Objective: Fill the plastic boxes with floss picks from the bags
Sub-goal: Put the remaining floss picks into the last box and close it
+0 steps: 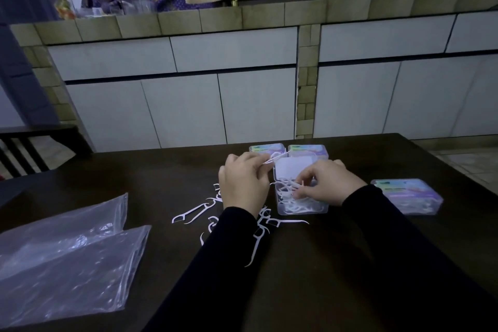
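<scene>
An open clear plastic box (301,209) sits mid-table, partly filled with white floss picks, its lid raised at the back. My right hand (327,183) reaches over the box and pinches floss picks (289,187) inside it. My left hand (242,183), just left of the box, pinches a floss pick (275,158) that points toward the lid. Several loose floss picks (194,214) lie scattered on the dark table around my left wrist. Two clear plastic bags (67,259) lie flat at the left.
Two closed boxes with colourful labels (266,149) (308,149) stand behind the open one. Another closed box (407,195) lies to the right. The dark table's far edge (161,149) faces white cabinets. A dark chair (32,148) stands at the left.
</scene>
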`<state>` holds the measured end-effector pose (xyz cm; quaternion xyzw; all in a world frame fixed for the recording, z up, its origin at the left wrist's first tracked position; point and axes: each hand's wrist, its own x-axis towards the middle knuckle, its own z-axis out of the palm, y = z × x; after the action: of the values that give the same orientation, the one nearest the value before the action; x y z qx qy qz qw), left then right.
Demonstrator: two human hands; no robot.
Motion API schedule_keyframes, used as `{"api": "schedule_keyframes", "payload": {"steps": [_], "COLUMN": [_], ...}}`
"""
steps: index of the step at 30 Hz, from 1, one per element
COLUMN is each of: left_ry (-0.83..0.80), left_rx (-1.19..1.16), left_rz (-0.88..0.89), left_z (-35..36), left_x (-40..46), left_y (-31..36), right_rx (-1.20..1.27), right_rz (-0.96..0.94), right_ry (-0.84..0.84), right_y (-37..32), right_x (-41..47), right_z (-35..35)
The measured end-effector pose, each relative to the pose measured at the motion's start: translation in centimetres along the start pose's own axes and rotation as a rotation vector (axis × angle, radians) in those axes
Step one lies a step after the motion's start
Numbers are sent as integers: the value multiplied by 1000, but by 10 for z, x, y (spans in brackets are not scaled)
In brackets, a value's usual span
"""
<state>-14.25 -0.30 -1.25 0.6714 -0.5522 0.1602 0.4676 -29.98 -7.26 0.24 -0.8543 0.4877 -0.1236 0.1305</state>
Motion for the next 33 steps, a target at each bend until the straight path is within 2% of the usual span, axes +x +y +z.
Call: {"api": "schedule_keyframes", "payload": {"steps": [4,8,13,19,21,23,28,33], "left_ry": [-53,-118,-182,-425,-549,-608,-485,-552], "left_rx": [-22,-54,-85,37,93,76,-21,19], "left_rz": [-12,-5,143,232,204,128,30,-1], "left_z": [0,0,8,10,11,10,3,-1], "left_x": [-3,-5,-10,-9,-7,-4,1,-3], "left_y": [-7,-8,-5,12,17,19,3,-2], "right_rx": [40,91,-50,10,48,84,124,127], "right_rz": [22,39,96,149,137,133,138,143], "right_ry": [-10,47,-20,-172,-179,-178,-176,-169], "right_y": [0,6,10,15,16,17,22,20], "right_x": [-4,-8,-18,-24,-25,-26,-23,-22], "right_z": [-4,-10,-18,-18,-18,-17,-14,-14]}}
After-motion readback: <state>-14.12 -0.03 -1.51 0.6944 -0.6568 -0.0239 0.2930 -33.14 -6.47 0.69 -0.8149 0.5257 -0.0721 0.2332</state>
